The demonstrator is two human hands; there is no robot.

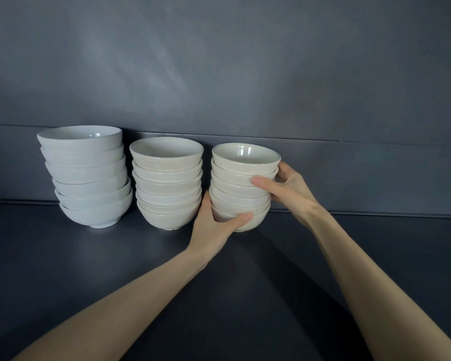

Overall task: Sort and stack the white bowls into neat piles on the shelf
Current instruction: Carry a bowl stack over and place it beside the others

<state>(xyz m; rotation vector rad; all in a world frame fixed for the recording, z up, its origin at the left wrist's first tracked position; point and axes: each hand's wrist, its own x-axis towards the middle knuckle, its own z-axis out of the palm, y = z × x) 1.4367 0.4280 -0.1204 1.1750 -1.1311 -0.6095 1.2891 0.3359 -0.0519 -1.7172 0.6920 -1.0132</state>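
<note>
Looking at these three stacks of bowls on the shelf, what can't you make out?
All in the head view:
Fingers of the left hand and right hand: mostly behind the right stack; mainly thumbs show.
Insides of lower bowls in the left stack and middle stack: covered by bowls nested above.
Elbows: cut off by the bottom edge.
Whether the right stack rests on the shelf: too dim under its foot.
</note>
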